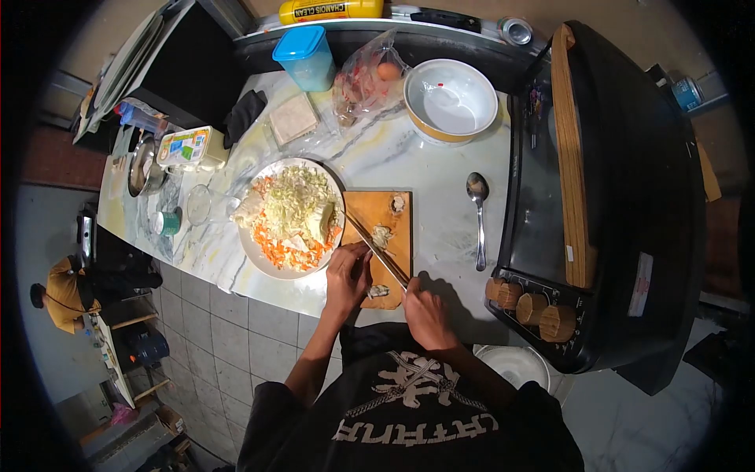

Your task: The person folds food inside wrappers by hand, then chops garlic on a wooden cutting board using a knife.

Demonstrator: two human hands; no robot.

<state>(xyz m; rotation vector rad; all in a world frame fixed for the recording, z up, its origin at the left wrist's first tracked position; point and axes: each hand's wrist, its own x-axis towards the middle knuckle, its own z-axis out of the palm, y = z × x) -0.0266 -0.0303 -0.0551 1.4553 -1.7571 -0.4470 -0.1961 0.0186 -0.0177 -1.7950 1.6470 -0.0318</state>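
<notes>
My right hand point(427, 313) is wrapped round the handle of a long knife point(379, 250), whose blade slants up and left over a wooden cutting board point(399, 263). Left of the blade, my left hand point(348, 274) rests at the board's left edge with fingers bent together; what they pinch is too small to name. Small pale chopped pieces point(382, 236) lie just right of the blade, and others point(378, 291) sit near the board's lower edge. A round plate point(333, 177) of shredded cabbage point(292, 197) and carrot point(281, 253) stands beside the board, on the left.
A spoon point(478, 220) lies right of the board. Behind are a bowl point(450, 101), a plastic bag point(366, 82) and a blue-lidded container point(305, 61). A black appliance point(621, 197) stands right. Far left, a person point(69, 293) in a yellow top is beyond the counter.
</notes>
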